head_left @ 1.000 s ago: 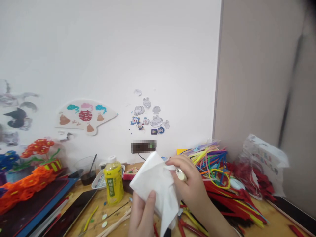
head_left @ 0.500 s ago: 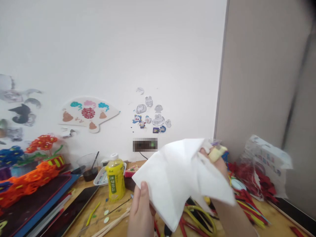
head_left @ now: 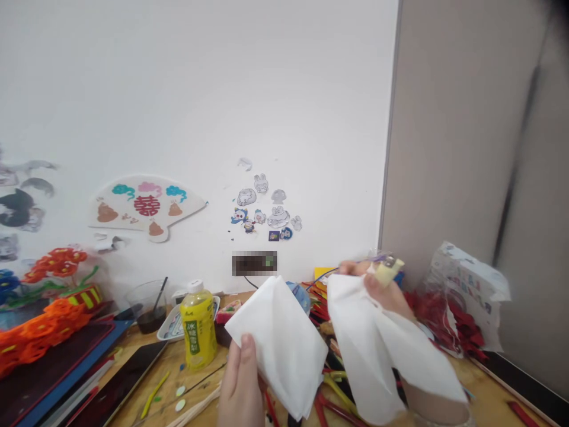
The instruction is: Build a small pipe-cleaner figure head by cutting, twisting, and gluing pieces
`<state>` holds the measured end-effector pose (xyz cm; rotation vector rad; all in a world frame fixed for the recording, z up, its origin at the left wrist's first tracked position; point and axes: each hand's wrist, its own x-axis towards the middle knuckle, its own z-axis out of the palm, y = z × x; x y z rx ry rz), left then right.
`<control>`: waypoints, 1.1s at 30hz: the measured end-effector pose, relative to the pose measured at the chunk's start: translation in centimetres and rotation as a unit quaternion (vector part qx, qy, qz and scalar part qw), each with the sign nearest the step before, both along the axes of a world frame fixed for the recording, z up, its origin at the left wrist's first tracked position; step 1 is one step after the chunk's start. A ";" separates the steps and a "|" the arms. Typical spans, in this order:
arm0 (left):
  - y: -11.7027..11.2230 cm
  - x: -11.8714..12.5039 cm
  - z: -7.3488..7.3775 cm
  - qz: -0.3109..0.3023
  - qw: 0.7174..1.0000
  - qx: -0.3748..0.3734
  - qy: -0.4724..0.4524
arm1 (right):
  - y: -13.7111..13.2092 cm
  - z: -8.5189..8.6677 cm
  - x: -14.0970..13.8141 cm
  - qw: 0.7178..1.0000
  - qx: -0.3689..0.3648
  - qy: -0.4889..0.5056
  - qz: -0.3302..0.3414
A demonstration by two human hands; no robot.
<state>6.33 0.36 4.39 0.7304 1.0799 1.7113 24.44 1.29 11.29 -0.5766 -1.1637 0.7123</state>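
Observation:
My left hand (head_left: pixel 242 379) pinches a folded white tissue (head_left: pixel 284 350) by its left corner, thumb on top. It hangs in front of me over the cluttered table. To the right, my right hand (head_left: pixel 389 296) grips a second white tissue (head_left: pixel 373 350), which drapes loosely down over my wrist, its ends spread. The two tissues are apart. A small pale yellow object (head_left: pixel 389 271) with a metal-looking end shows at my right hand; its kind is unclear, and how it is held cannot be made out.
A yellow drink bottle (head_left: pixel 198 326) and a cup of dark liquid (head_left: pixel 149 305) stand left. Orange craft flowers (head_left: pixel 48 329) lie far left. Red-handled tools (head_left: pixel 326 409) lie beneath the tissues. At right is a bag of red material (head_left: pixel 466 314). A fan-shaped cutout (head_left: pixel 149 207) hangs on the wall.
The white tissues, together before, have come apart: my right hand has drawn one to the right, while the folded one stays in my left hand. The view has shifted slightly.

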 end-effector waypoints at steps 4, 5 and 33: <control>0.0 -0.4 -0.6 -0.016 0.999 -0.013 0.039 | -0.2 -0.3 -2.2 0.987 -0.023 -0.139 0.076; 0.0 -0.5 -0.7 -0.018 0.999 -0.013 0.045 | -0.3 -0.5 -2.7 0.983 -0.022 -0.176 0.056; -1.9 -1.5 0.6 -0.086 0.989 0.066 0.099 | 0.3 -3.2 -6.9 0.989 -0.042 -0.130 0.062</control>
